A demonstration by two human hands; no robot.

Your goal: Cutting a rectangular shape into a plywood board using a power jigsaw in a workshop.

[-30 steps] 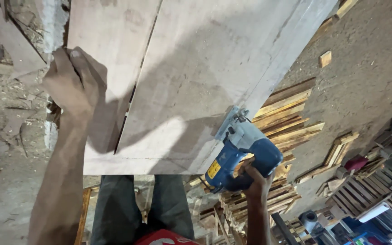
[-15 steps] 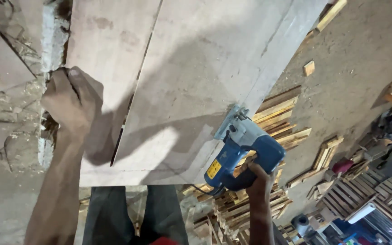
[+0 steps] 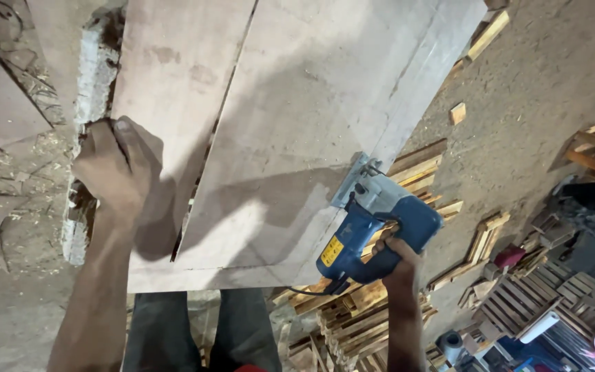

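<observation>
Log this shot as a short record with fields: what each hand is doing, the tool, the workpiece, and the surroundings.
Left hand: pressing down on the board's left edge
Right hand: gripping the tool's handle
Tool: blue jigsaw, base on the board's right edge
Workpiece: large pale wooden board
Surroundings: stacked wood strips, dusty floor

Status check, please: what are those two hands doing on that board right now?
Left hand pressing down on the plywood board. Right hand gripping blue jigsaw at the board's right edge. Nothing ahead of the saw.
</observation>
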